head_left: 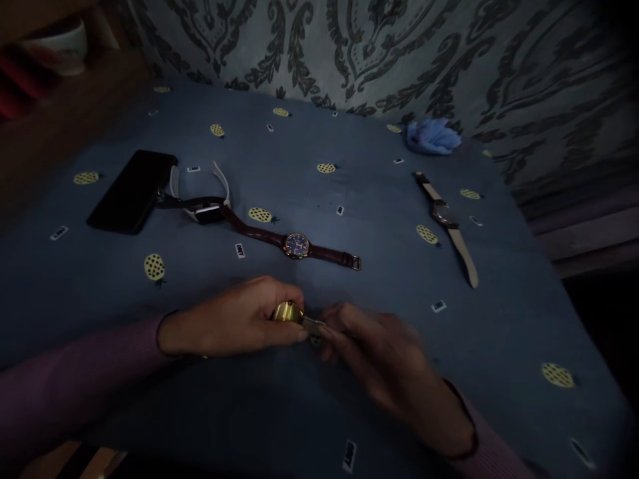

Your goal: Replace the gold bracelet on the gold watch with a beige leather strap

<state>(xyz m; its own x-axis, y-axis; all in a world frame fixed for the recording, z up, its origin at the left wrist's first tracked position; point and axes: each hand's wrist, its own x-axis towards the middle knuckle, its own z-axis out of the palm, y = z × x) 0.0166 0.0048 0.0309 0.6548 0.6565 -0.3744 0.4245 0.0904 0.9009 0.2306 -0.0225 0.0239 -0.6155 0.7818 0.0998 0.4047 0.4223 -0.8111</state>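
My left hand (239, 316) grips a shiny gold watch case (287, 312) between thumb and fingers, a little above the table. A thin greyish strip (313, 324) reaches from the case's right side to my right hand (374, 352), whose fingertips are pinched on it. Motion blur and dim light hide whether the strip is a strap or a tool. Just beyond my hands lies a watch with a dark face (297, 245) and brown leather strap, stretched out flat. Its left end meets a smartwatch (208, 212) with a white band.
A black phone (132, 191) lies at the left beside the smartwatch. On the right rests another watch (444, 213) with a pale strap. A crumpled blue cloth (432, 136) sits near the patterned wall. A white bowl (62, 50) stands on a shelf at the upper left.
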